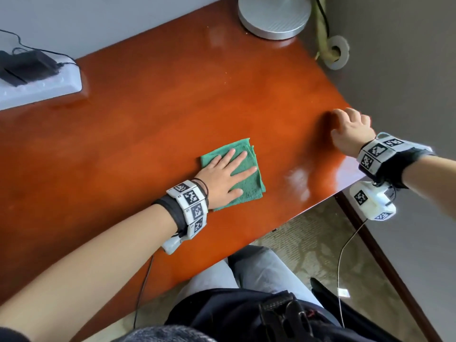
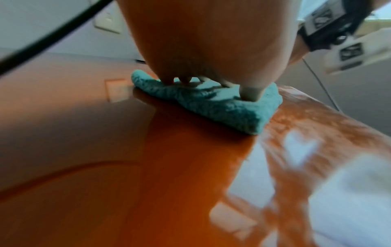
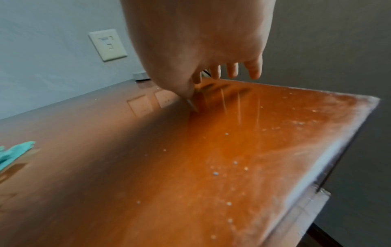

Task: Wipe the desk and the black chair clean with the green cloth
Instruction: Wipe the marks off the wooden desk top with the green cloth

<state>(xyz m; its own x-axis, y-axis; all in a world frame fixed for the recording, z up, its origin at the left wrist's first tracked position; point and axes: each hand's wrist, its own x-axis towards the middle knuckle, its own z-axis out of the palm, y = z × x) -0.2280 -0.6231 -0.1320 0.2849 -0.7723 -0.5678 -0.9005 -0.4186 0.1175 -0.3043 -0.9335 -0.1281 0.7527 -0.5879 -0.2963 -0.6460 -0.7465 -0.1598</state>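
A folded green cloth (image 1: 249,190) lies on the glossy orange-brown desk (image 1: 160,107), a little right of its middle. My left hand (image 1: 222,172) presses flat on the cloth with its fingers straight and spread; the left wrist view shows its fingertips (image 2: 250,94) resting on the cloth (image 2: 222,110). My right hand (image 1: 350,129) sits at the desk's right edge, holding nothing. Its fingers hang loosely curled (image 3: 232,70) and its thumb tip touches the desk (image 3: 211,158). A corner of the cloth (image 3: 14,152) shows far left in the right wrist view. I cannot make out the black chair.
A white power strip (image 1: 49,82) with a black adapter lies at the back left. A round grey lamp base (image 1: 274,18) stands at the back right. Pale crumbs (image 3: 234,163) and dust dot the desk near its right edge. A grey wall runs close along the right side.
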